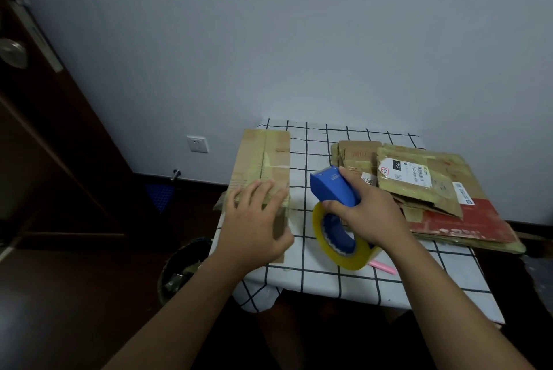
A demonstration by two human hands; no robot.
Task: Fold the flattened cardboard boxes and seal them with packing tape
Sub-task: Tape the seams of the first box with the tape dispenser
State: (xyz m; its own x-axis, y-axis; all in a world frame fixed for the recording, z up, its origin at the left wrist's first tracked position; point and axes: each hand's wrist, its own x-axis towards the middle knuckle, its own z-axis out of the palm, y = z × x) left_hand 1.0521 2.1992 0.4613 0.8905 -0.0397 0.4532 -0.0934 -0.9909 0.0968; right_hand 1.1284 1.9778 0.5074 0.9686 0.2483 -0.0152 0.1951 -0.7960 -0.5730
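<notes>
A long folded cardboard box (pixel 263 157), brown with strips of tape on top, lies along the left side of the table. My left hand (pixel 254 220) rests on its near end with fingers spread flat. My right hand (pixel 365 211) grips the blue tape dispenser (pixel 332 187), which carries a yellowish roll of packing tape (pixel 338 247) and hovers just over the table's middle. A pile of flattened cardboard boxes (pixel 434 190) with shipping labels lies on the right side of the table.
The small table (pixel 314 274) has a white cloth with a black grid and stands against a pale wall. A pink marker (pixel 383 267) lies near the front edge. A waste bin (pixel 182 268) stands on the dark floor at the left, below a dark door (pixel 27 130).
</notes>
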